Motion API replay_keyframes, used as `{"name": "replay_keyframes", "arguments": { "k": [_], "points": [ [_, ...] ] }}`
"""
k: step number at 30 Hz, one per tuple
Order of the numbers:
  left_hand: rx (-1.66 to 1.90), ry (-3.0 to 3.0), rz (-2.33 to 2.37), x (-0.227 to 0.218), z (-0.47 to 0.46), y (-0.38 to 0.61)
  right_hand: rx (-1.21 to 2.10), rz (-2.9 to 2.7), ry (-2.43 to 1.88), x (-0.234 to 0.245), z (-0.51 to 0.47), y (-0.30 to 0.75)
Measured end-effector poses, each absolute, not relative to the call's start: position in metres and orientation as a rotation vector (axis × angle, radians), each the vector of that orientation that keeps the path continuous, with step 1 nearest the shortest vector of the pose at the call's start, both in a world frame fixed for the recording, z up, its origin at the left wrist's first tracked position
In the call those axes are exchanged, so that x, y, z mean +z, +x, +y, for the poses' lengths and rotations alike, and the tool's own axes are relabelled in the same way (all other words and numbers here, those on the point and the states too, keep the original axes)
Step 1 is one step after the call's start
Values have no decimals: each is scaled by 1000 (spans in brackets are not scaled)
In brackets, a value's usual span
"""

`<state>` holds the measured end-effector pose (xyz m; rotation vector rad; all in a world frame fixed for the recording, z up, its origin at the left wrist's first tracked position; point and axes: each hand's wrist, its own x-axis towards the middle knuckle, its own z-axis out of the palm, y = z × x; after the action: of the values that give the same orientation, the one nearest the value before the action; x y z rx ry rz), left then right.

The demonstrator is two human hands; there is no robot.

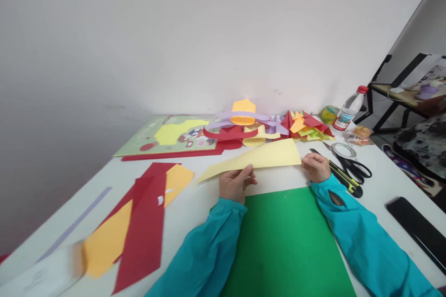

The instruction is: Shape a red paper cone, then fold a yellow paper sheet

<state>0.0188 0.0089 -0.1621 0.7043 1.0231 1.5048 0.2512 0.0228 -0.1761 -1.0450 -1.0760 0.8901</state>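
Observation:
A long sheet of pale yellow paper (268, 155) is held up above the table, its left end drooping. My left hand (236, 184) grips its lower edge near the middle, thumb on top. At the lower right corner of the sheet, my right hand (316, 167) is closed in a pinch. Below both hands lies a large green sheet (285, 241), flat on the table. Just right of my right hand are a yellow-and-black utility knife (344, 178), black scissors (355, 167) and a roll of tape (344, 150).
Red paper (144, 232) and orange pieces (109, 241) lie at left, near a purple strip (76, 222) and a blurred white object (45, 271). Along the wall are a patterned board (139, 141), paper rings (230, 137), folded paper (308, 125) and a bottle (348, 111). A black object (418, 229) lies right.

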Motion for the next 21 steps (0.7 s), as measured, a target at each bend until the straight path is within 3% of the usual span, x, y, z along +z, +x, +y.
{"name": "replay_keyframes", "arguments": {
  "k": [4, 7, 9, 17, 21],
  "points": [
    [1469, 721, 1065, -168, 8, 24, 490, -1181, -1117, -170, 4, 234],
    [1420, 758, 1092, -172, 5, 28, -258, -1688, -1118, -164, -13, 216],
    [1371, 810, 1097, -174, 1, 32, -519, -1897, -1049, -163, -20, 206],
    [1243, 1193, 1101, -173, -17, 44, -614, -2020, -903, -167, -18, 197],
    [1509, 2176, 1121, -166, -27, 38, -637, -2005, -942, -168, -16, 201]
  ]
}}
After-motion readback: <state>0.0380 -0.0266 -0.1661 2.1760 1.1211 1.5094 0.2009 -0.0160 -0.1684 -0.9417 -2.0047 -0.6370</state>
